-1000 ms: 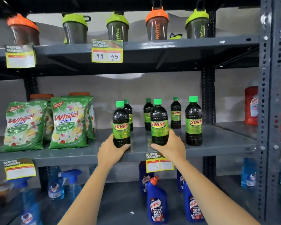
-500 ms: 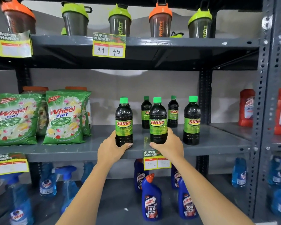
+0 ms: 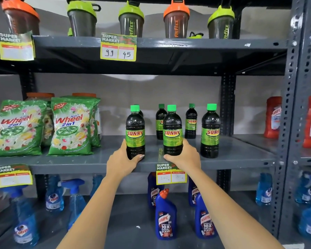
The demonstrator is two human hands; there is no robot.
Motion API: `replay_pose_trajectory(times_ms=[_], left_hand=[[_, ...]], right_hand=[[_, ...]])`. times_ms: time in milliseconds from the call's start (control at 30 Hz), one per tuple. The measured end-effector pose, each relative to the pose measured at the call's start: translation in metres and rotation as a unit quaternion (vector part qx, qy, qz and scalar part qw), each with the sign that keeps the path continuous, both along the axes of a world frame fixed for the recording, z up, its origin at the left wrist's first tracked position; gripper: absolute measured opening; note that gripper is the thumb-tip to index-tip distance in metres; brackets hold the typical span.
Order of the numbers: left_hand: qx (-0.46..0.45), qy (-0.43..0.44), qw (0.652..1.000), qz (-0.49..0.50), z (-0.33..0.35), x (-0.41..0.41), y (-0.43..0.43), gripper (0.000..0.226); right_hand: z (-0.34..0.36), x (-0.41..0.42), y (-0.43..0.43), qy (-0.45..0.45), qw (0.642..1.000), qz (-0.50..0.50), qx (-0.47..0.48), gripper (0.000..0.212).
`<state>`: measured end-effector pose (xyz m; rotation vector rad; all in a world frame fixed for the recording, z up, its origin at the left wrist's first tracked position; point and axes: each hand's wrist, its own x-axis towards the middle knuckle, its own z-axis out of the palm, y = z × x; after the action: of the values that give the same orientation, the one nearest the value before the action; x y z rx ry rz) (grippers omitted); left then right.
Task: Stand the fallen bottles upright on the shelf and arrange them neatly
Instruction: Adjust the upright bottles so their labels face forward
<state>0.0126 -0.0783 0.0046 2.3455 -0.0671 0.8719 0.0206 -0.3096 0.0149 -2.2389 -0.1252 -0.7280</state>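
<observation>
both hands clamped low on upright dark bottles at the shelf's front edge

left hand (image 3: 123, 161) grips a dark plastic green-capped bottle (image 3: 135, 132), right hand (image 3: 184, 158) its twin (image 3: 172, 130), on the grey metal shelf (image 3: 79, 161); liquid-filled, likely weighty, smooth and rigid, best held around the lower body. labels read "sunny"; below the right hand, a "super market" tag (image 3: 171, 174).

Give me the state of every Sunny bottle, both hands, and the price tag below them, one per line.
Left front Sunny bottle: upright, capped, gripped by left hand.
Middle front Sunny bottle: upright, capped, gripped by right hand.
Right front Sunny bottle: upright, capped, free.
Back-row Sunny bottles: upright, capped.
Price tag: hanging on shelf edge.
</observation>
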Motion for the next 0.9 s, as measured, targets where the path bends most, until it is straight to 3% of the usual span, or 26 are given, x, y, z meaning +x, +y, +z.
replay_pose_trajectory(times_ms=[400,633,733,800,833,900], left_hand=[[0.023,-0.001,1.000,-0.004,0.001,-0.001,0.001,0.070],[0.017,0.014,1.000,0.007,-0.002,0.000,0.000,0.088],[-0.050,0.012,0.998,-0.029,-0.002,-0.005,-0.001,0.113],[-0.118,-0.058,0.991,-0.015,-0.001,-0.015,-0.008,0.118],[-0.130,-0.115,0.985,0.015,-0.001,-0.022,-0.014,0.111],[-0.105,-0.236,0.964,0.064,-0.003,-0.033,-0.032,0.081]], right_hand=[[0.008,-0.003,-0.002,0.026,0.999,0.030,-0.004,0.070],[0.010,0.000,-0.004,0.058,0.997,0.046,0.000,0.074],[0.007,0.000,-0.003,0.078,0.995,0.055,0.002,0.103],[0.004,-0.008,-0.006,0.075,0.994,0.071,0.044,0.130],[0.001,-0.014,-0.011,0.041,0.994,0.066,0.075,0.128],[-0.008,-0.026,-0.025,-0.108,0.986,0.025,0.126,0.096]])
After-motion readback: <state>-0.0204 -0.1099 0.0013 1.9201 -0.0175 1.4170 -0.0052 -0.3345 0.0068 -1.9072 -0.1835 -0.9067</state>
